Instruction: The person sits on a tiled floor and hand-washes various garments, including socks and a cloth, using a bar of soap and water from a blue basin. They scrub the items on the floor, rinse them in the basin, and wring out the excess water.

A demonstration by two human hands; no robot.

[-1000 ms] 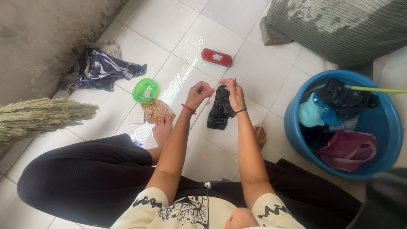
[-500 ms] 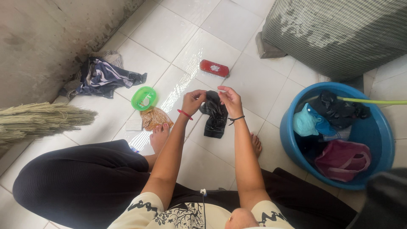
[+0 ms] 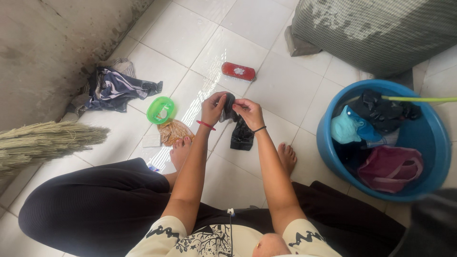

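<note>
We record bright, even daylight across the white floor tiles [image 3: 281, 90]. A wet strip of tile below the red brush [image 3: 238, 71] gives strong glare. Shadows are soft and short, sitting close under the legs and the blue basin [image 3: 440, 147]. Focus is sharp at centre. We note wide-angle stretching at the edges; the dark shape at the lower right corner is blurred.
</note>
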